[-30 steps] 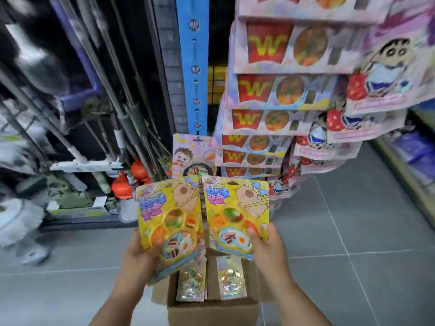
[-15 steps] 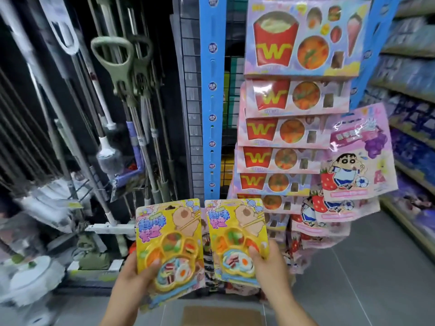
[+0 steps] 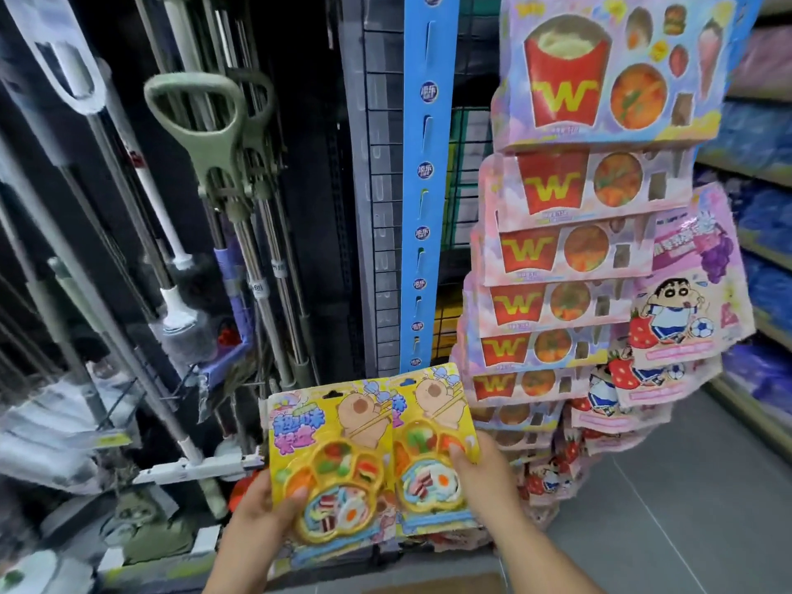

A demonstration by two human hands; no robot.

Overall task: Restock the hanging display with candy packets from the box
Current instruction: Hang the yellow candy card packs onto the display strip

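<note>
A strip of brown cardboard box (image 3: pixel 433 587) shows at the bottom edge, cut off by the frame, and the grey tiled floor (image 3: pixel 685 508) of a shop aisle runs off to the right. Above the box, the left hand (image 3: pixel 261 512) grips a yellow blister-card candy packet with a cartoon animal and a tray of gummy food (image 3: pixel 330 460), its thumb lying on the tray. The right hand (image 3: pixel 484 482) holds a second, matching yellow candy packet (image 3: pixel 433 443) the same way. Both cards stand upright, the left one's edge overlapping the right one's, just under the foot of a blue slotted hanging display strip (image 3: pixel 422 186).

Behind the strip is a dark wire grid panel (image 3: pixel 381 207). To the right hangs a column of pink packets printed with red fries cartons (image 3: pixel 557 250), each overlapping the next. Pink pouches showing a cartoon boy and strawberries (image 3: pixel 685 306) hang beside them, and whatever carries either stack is covered. On the left, mops with sage-green loop handles and metal poles (image 3: pixel 201 122) crowd a dark rack. Far right, shelves of blue goods (image 3: pixel 767 250) are too blurred to identify.
</note>
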